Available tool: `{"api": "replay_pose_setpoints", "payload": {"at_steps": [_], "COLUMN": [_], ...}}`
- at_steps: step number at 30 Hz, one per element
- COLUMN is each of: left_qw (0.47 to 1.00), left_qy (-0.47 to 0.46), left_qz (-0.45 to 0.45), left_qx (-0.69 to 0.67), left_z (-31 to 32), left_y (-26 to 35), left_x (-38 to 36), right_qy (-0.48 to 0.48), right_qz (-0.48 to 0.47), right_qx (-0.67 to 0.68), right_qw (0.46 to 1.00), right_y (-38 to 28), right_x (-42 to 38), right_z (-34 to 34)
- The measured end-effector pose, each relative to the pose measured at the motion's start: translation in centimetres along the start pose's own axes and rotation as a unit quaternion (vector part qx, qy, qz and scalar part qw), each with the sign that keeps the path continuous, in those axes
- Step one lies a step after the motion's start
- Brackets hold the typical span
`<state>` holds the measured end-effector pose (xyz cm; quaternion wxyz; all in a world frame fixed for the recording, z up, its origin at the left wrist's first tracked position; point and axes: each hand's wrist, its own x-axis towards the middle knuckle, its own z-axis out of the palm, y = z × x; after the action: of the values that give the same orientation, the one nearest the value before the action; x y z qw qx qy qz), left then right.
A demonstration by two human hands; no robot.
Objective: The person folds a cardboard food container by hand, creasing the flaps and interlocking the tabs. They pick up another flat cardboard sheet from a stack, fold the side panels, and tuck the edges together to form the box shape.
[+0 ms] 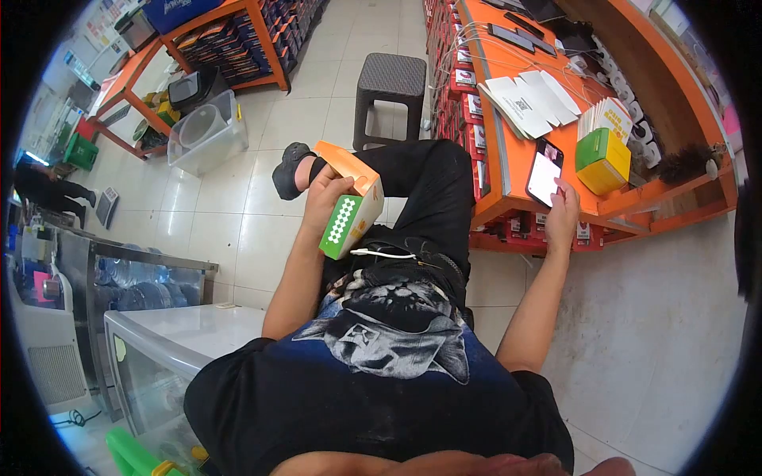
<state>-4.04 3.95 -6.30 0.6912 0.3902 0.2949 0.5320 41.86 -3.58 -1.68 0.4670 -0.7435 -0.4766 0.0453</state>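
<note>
My left hand (pixel 324 194) is closed on a small carton (pixel 353 216) with green, white and orange faces, held above my lap. Its orange flap stands out past my fingers. On the right, my right hand (pixel 562 208) touches the lower edge of a phone (pixel 545 173) with a white lit screen, at the front edge of the orange desk (pixel 500 163). Just right of the phone sits a green and yellow box (pixel 603 161). A white cable (pixel 385 254) lies across my lap.
Flattened white cartons (pixel 530 103), more phones (pixel 512 38) and cables lie farther back on the desk. A dark stool (pixel 391 79) stands ahead. A clear plastic tub (pixel 208 133) is on the floor at left. Another person (pixel 49 190) is at far left.
</note>
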Motion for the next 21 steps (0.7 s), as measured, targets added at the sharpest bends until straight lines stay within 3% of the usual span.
{"api": "replay_pose_setpoints", "payload": {"at_steps": [6, 21], "left_qw": [1.000, 1.000], "left_qy": [0.000, -0.003], "left_qz": [0.003, 0.000], "left_qx": [-0.005, -0.009], "left_z": [-0.01, 0.07], "left_y": [-0.14, -0.14], "left_x": [0.12, 0.06], "right_qy": [-0.025, -0.024], "right_qz": [0.010, 0.003], "right_qx": [0.062, 0.043], "right_qw": [0.998, 0.999], "right_y": [0.47, 0.45], "right_x": [0.10, 0.06], "right_z": [-0.59, -0.54]}}
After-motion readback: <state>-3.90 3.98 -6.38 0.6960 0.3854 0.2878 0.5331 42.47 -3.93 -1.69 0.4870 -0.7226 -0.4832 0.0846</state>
